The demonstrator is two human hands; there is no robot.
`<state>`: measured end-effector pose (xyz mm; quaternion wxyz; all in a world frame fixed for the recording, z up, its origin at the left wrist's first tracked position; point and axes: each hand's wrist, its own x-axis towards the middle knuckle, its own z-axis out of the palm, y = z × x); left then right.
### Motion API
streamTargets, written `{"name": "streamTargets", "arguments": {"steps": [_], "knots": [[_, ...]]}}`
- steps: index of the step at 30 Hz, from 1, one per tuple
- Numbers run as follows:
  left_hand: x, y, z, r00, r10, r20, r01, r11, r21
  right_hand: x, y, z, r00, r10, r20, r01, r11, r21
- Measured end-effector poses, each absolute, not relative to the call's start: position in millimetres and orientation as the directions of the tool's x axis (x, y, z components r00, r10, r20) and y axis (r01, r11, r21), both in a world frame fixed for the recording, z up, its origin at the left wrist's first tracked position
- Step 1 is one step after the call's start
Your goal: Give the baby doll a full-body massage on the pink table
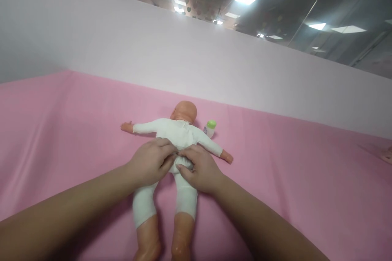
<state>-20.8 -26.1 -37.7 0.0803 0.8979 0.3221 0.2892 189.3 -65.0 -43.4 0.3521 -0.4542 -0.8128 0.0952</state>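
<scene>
A baby doll (pixel 177 132) lies face down on the pink sheet (pixel 61 130), head away from me, arms spread, in a white top and white trousers. My left hand (pixel 151 161) and my right hand (pixel 200 169) both rest on the doll's waist, fingers pinching the bunched white fabric of the trousers' waistband. The doll's bare lower legs point toward me.
A small white bottle with a green cap (pixel 210 127) lies beside the doll's head on the right. A pale partition wall (pixel 183 57) rises behind the sheet. At the far right edge, part of another person's hand (pixel 388 155) shows.
</scene>
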Motion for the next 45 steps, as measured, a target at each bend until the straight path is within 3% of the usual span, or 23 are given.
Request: {"name": "streamTargets", "arguments": {"steps": [5,11,14,17,21,28,32,35,37,41,45], "knots": [[-17,-24,-41,0.628,0.667,0.4,0.565,-0.745,0.355,192,-61,-42,-0.356,0.853,0.382,0.672,0.517,-0.529],[-19,-30,-36,0.591,0.518,0.619,0.453,-0.847,0.277,195,-63,-40,-0.318,0.784,0.533,0.637,0.593,-0.493],[-17,-29,-34,0.548,0.504,0.668,0.459,-0.848,0.264,194,-62,-43,-0.245,0.746,0.619,0.658,0.597,-0.459],[-14,-23,-37,0.575,0.592,0.565,0.501,-0.801,0.328,193,-59,-48,-0.236,0.773,0.589,0.699,0.556,-0.449],[-12,-17,-41,0.6,0.692,0.402,0.548,-0.721,0.424,193,-55,-49,-0.282,0.855,0.435,0.708,0.492,-0.507],[-14,-23,-33,0.623,0.693,0.364,0.507,-0.712,0.486,196,-60,-36,-0.312,0.877,0.365,0.67,0.476,-0.57],[-19,-20,-27,0.576,0.679,0.456,0.458,-0.73,0.508,196,-59,-39,-0.255,0.863,0.437,0.691,0.479,-0.542],[-18,-15,-29,0.52,0.614,0.594,0.468,-0.787,0.402,194,-55,-43,-0.191,0.797,0.573,0.728,0.507,-0.463],[-15,-12,-32,0.538,0.591,0.601,0.502,-0.797,0.335,192,-53,-46,-0.181,0.765,0.618,0.741,0.519,-0.426],[-9,-9,-37,0.597,0.68,0.426,0.572,-0.733,0.368,190,-50,-47,-0.248,0.838,0.486,0.733,0.49,-0.471],[-7,-4,-37,0.584,0.73,0.355,0.578,-0.681,0.45,194,-42,-43,-0.272,0.896,0.35,0.69,0.435,-0.579]]}}
